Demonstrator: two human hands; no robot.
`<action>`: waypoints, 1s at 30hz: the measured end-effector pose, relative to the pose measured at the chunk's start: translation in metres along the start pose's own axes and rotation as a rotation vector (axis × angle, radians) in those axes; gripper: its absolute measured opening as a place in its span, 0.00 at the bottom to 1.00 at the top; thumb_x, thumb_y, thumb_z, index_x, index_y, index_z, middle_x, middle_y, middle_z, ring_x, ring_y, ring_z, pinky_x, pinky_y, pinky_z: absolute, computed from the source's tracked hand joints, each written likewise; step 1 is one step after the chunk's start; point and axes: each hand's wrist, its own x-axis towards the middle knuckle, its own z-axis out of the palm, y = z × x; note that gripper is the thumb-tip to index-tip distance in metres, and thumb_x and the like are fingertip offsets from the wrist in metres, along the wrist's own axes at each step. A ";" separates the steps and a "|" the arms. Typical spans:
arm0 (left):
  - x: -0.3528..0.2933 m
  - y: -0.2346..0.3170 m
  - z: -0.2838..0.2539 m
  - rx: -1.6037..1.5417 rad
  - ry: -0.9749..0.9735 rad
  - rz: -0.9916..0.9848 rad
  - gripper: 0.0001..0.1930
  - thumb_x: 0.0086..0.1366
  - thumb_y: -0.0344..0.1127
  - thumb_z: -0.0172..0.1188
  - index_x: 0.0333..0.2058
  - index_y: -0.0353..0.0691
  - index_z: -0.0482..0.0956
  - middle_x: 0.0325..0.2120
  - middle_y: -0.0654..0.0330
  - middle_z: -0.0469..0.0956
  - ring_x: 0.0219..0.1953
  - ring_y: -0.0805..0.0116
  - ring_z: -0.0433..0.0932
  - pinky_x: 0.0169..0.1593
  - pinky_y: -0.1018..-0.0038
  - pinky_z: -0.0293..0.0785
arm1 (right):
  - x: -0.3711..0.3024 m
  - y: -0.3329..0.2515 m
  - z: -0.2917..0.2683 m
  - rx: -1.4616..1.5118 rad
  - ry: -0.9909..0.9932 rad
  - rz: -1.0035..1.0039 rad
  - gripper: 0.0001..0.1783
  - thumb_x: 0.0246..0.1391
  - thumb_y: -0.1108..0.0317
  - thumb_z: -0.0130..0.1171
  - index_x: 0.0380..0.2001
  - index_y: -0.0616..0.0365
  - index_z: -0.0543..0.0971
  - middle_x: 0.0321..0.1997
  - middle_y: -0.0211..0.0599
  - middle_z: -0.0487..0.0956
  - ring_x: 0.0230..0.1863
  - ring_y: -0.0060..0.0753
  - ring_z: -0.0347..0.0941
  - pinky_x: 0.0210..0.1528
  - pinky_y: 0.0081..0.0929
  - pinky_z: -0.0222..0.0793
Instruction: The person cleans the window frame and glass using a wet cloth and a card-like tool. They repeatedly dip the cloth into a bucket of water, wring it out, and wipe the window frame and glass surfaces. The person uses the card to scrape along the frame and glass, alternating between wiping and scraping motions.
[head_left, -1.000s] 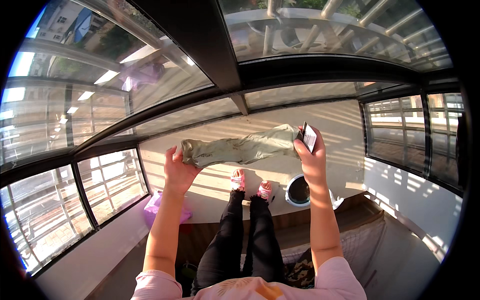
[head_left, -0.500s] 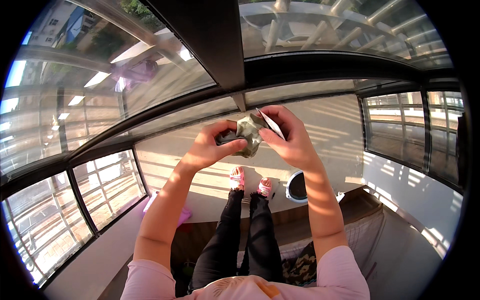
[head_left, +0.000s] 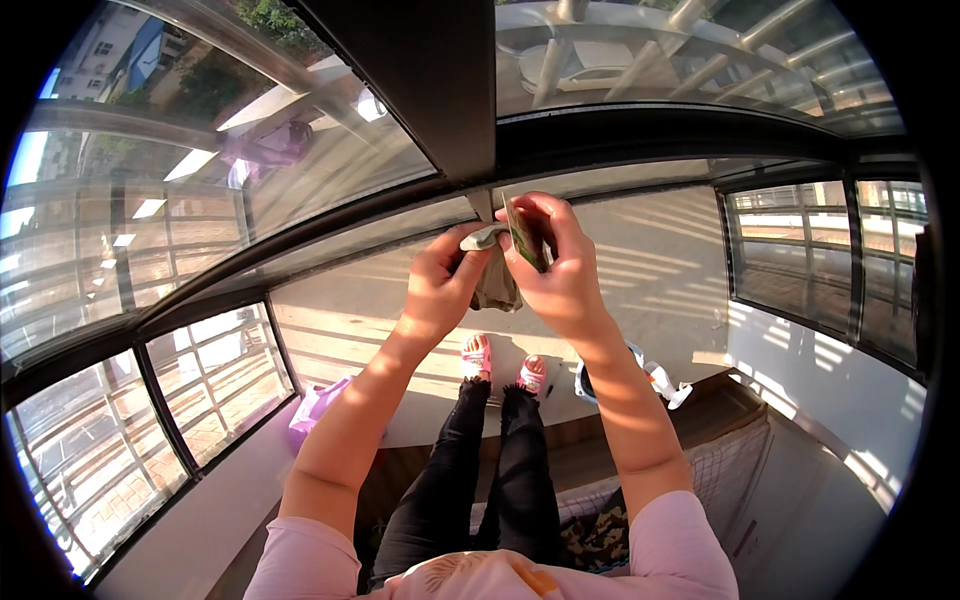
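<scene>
A crumpled grey-green cloth [head_left: 496,290] hangs between my hands, held up in front of the window. My left hand [head_left: 438,280] is closed on its left side, thumb on top, with a folded edge of the cloth standing up at the fingertips. With my right hand [head_left: 562,282] I grip a thin flat card-like piece [head_left: 527,240], seen nearly edge-on, its face greenish and dark. The right thumb lies near the cloth's upper edge; whether those fingers also pinch the cloth is hidden.
My feet in pink sandals [head_left: 477,357] stand on a pale sunlit ledge. A bucket [head_left: 584,384] shows partly behind my right forearm, beside a white object [head_left: 668,386]. At the left lies a purple plastic bag [head_left: 318,410]. Dark-framed glass panes [head_left: 660,135] surround the ledge.
The cloth now hangs lower, with a folded edge at the top. The card has turned more upright, and my right hand has moved up and left. My left hand has shifted slightly right.
</scene>
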 end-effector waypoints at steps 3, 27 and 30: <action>-0.002 -0.006 -0.003 0.016 -0.080 0.061 0.12 0.61 0.28 0.54 0.44 0.34 0.74 0.27 0.65 0.75 0.29 0.81 0.71 0.33 0.83 0.69 | -0.006 0.006 -0.007 0.318 -0.058 0.328 0.17 0.48 0.82 0.54 0.44 0.63 0.69 0.39 0.35 0.75 0.41 0.23 0.72 0.44 0.20 0.68; -0.003 0.036 -0.100 0.453 0.101 -0.129 0.16 0.52 0.35 0.63 0.39 0.36 0.72 0.24 0.70 0.69 0.27 0.81 0.67 0.31 0.83 0.66 | 0.045 0.036 -0.037 -0.113 0.368 0.110 0.17 0.47 0.78 0.54 0.44 0.63 0.68 0.39 0.33 0.74 0.39 0.22 0.69 0.42 0.19 0.65; 0.004 0.018 -0.099 0.639 0.164 -0.093 0.13 0.53 0.33 0.61 0.38 0.37 0.73 0.23 0.69 0.70 0.26 0.81 0.67 0.29 0.84 0.65 | 0.050 0.033 -0.032 -0.260 0.370 0.127 0.17 0.46 0.76 0.56 0.41 0.63 0.69 0.36 0.35 0.75 0.36 0.25 0.70 0.41 0.21 0.66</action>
